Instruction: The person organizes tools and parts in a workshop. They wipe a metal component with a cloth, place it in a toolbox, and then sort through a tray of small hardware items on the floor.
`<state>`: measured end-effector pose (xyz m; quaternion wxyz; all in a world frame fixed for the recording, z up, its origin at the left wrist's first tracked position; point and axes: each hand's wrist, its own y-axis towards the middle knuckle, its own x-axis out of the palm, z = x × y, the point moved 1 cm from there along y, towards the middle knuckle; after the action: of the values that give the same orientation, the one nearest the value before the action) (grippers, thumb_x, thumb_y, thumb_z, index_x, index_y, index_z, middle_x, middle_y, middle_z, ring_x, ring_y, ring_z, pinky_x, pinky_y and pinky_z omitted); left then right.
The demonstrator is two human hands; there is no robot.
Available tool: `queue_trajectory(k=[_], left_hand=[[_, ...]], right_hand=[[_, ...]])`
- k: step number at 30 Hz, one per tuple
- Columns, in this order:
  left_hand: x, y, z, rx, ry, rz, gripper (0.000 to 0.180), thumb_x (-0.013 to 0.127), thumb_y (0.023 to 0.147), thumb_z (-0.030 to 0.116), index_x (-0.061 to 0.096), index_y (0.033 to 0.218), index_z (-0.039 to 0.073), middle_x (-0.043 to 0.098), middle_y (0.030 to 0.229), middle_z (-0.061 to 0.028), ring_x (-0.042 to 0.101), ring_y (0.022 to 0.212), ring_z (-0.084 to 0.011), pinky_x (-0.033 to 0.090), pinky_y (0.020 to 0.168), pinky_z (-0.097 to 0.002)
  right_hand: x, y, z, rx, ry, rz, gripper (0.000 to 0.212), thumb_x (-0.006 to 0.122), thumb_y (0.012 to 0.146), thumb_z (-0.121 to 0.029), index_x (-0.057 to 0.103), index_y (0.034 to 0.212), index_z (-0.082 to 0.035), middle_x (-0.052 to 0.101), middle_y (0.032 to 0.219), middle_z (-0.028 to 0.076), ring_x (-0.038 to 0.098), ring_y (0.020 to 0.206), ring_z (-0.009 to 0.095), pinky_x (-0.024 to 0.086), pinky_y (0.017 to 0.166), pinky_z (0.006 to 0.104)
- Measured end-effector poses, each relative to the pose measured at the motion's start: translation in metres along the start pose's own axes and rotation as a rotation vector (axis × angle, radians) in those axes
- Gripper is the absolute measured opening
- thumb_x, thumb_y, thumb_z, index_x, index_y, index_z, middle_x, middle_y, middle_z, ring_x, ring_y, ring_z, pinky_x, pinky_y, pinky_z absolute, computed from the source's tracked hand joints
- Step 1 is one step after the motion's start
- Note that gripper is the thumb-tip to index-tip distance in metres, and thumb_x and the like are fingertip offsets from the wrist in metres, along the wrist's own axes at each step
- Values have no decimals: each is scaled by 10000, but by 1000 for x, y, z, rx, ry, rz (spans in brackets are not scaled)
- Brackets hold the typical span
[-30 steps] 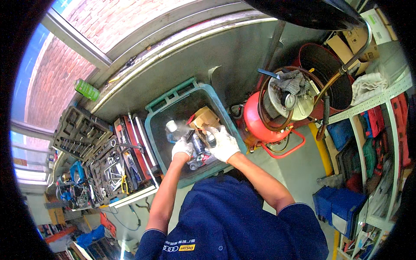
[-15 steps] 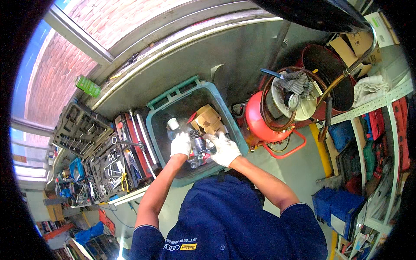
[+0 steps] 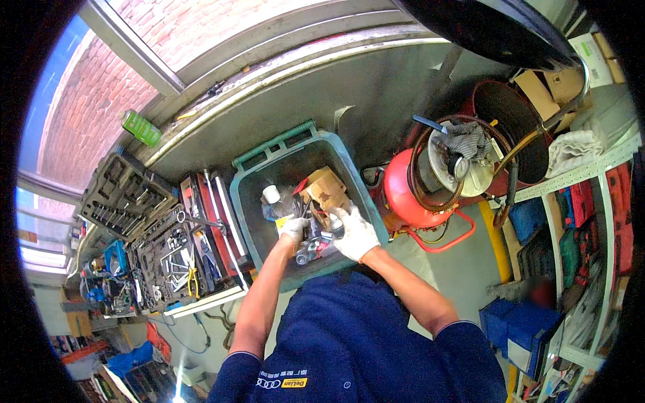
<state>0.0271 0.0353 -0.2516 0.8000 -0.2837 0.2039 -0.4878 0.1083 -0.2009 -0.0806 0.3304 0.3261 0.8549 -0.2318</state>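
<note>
Both my hands wear white gloves and reach into a green plastic bin [image 3: 240,201] holding mixed waste. My right hand [image 3: 358,236] curls round a dark cylindrical can [image 3: 336,226], whose end shows between thumb and fingers. On the left, my left hand [image 3: 293,230] is closed next to a yellow piece [image 3: 283,221]; what its fingers hold, if anything, I cannot make out. Around the hands lie a torn cardboard box [image 3: 327,189], a white cup-like container [image 3: 271,194], clear plastic and a grey-and-red can [image 3: 309,254].
Left of the bin stands a bench with an open socket set [image 3: 127,195], a red tool tray [image 3: 201,201] and loose wrenches. At right are a red tank [image 3: 403,185] with hose and gauge, a dark red drum [image 3: 504,101] and shelving [image 3: 591,174]. A green can [image 3: 141,128] sits on the sill.
My left hand has turned and moved slightly right and down, its fingers drawn in. A yellow piece now shows beside it. My right hand has shifted slightly right, and the can's end is plainer.
</note>
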Motion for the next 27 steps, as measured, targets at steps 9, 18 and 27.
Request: queue_trajectory(k=[9, 18, 27], left_hand=[[3, -19, 25, -152, -1078, -230, 157, 617, 1022, 239, 665, 1024, 89, 700, 854, -93, 689, 728, -267, 620, 692, -385], [-7, 10, 3, 67, -1108, -70, 280, 521, 1098, 257, 653, 1251, 63, 729, 1152, -141, 723, 1078, -320, 625, 985, -429], [-10, 64, -26, 70, -1477, 22, 241, 596, 1036, 145, 725, 1215, 47, 726, 1104, -102, 705, 941, -237, 660, 788, -291]], right_hand=[[-5, -1, -22, -67, -16, -96, 743, 797, 816, -297, 510, 1501, -253, 535, 1336, 253, 652, 1151, 472, 552, 997, 531], [0, -7, -27, -145, -48, -88, 697, 798, 830, -296, 547, 1479, -265, 466, 1443, 269, 671, 1096, 486, 586, 938, 539], [14, -9, -24, -147, -68, -34, 737, 811, 813, -294, 531, 1493, -251, 509, 1385, 254, 655, 1136, 471, 579, 941, 536]])
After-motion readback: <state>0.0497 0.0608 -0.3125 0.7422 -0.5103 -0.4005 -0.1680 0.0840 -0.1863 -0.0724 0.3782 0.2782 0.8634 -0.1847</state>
